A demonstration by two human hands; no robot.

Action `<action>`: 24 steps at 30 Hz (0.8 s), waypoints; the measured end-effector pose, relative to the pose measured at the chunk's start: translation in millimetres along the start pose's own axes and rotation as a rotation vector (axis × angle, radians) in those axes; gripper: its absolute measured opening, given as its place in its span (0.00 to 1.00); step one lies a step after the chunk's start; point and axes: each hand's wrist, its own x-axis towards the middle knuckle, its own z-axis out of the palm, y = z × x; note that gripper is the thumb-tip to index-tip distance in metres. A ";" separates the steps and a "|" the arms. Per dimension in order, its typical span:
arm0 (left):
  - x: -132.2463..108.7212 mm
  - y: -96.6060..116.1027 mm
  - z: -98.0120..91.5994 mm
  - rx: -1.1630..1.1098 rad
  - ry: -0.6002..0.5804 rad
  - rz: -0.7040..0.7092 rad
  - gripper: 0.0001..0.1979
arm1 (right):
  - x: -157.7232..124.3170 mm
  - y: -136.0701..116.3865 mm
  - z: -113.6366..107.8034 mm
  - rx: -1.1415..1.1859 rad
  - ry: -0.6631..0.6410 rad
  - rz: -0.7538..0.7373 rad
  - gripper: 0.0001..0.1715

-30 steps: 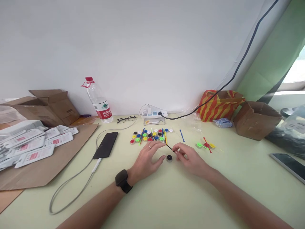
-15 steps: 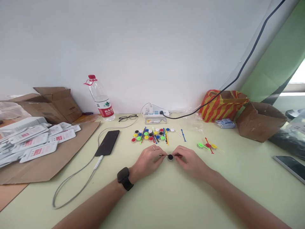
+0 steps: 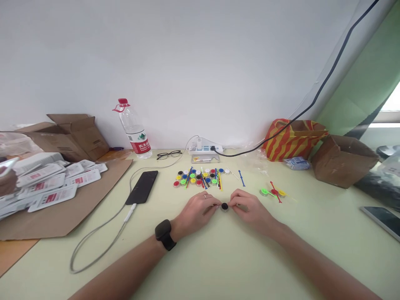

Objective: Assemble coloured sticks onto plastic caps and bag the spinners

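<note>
A small black disc [image 3: 224,206] lies on the pale green table [image 3: 218,258], with a thin black stick across it. My left hand [image 3: 196,210], with a ring and a black watch on the wrist, pinches the stick on the disc's left. My right hand [image 3: 248,208] pinches it on the right. Both sets of fingers are closed around the disc. Just behind lies a cluster of coloured discs and sticks [image 3: 200,177]. A blue stick [image 3: 240,177] lies apart from it. An assembled piece of green, red and yellow discs [image 3: 272,192] rests to the right.
A black phone [image 3: 142,187] on a grey cable lies at left, beside cardboard with white packets [image 3: 46,187]. At the back stand a water bottle [image 3: 134,130], glasses [image 3: 168,155], a power strip [image 3: 204,148], a striped bag [image 3: 292,137] and a brown box [image 3: 342,160]. Another phone [image 3: 383,218] lies far right.
My right hand brought the black stick down onto the black disc. My left hand closed in from an open rest, and both hands now pinch at the disc.
</note>
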 end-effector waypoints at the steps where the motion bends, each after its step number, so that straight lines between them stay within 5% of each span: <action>1: -0.2 -0.8 0.4 -0.003 0.003 0.002 0.12 | 0.0 0.9 0.3 0.002 0.001 0.000 0.13; 24: -0.2 -5.3 2.0 -0.026 0.160 0.019 0.11 | -0.5 -1.2 0.3 0.019 -0.070 0.026 0.21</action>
